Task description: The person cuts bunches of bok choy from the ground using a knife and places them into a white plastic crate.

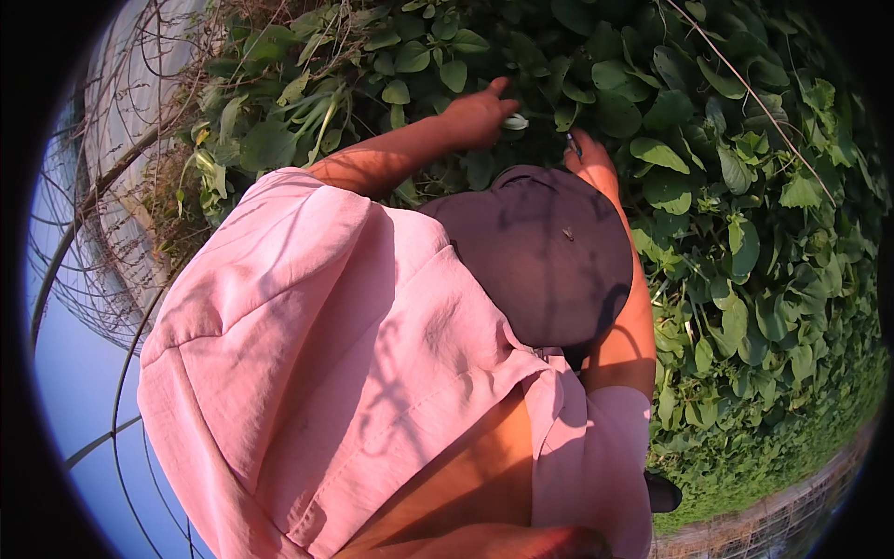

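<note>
My left hand (pixel 482 115) reaches into the leaves with a finger and the thumb spread. A pale, whitish plant piece (pixel 515 121) shows against its fingers; whether they grip it is unclear. To its right, my right hand (pixel 590 157) is closed around a small, narrow tool (pixel 573 144) with a metallic look, largely hidden by the fingers. Broad green leaves (pixel 618 112) of low plants surround both hands. Between the forearms is my bent leg in dark cloth (pixel 545 258), just below the hands.
A bunch of leaves with pale stalks (pixel 325 119) lies left of the hands. One thin dry stem (pixel 754 98) crosses the foliage at upper right. Dry twigs, curved poles (pixel 63 244) and translucent sheeting (pixel 129 77) stand at the left. A dark shoe (pixel 662 492) shows lower right.
</note>
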The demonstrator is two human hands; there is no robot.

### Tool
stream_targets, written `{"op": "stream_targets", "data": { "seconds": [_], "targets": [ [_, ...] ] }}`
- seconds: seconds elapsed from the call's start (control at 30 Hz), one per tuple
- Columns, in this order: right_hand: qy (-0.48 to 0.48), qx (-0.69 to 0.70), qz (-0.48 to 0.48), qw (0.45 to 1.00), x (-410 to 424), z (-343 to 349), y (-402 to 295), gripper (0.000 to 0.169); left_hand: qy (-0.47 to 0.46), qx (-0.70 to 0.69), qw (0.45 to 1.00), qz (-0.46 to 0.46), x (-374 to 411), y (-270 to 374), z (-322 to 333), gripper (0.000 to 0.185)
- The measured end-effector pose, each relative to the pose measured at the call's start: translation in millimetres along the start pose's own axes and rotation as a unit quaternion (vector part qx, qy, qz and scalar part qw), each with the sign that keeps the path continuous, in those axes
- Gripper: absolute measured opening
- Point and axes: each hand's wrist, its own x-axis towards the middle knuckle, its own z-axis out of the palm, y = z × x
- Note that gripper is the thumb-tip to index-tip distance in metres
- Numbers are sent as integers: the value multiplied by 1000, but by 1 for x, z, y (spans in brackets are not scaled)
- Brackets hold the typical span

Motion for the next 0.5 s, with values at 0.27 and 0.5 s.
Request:
{"op": "stream_targets", "data": {
  "seconds": [0.27,0.5],
  "targets": [
    [-2,38,45,998,37,25,20,32,-24,-45,995,-87,-2,-9,-3,51],
    [24,132,-2,991,36,39,41,35,-20,-64,996,-65,2,-32,13,52]
  ]
}}
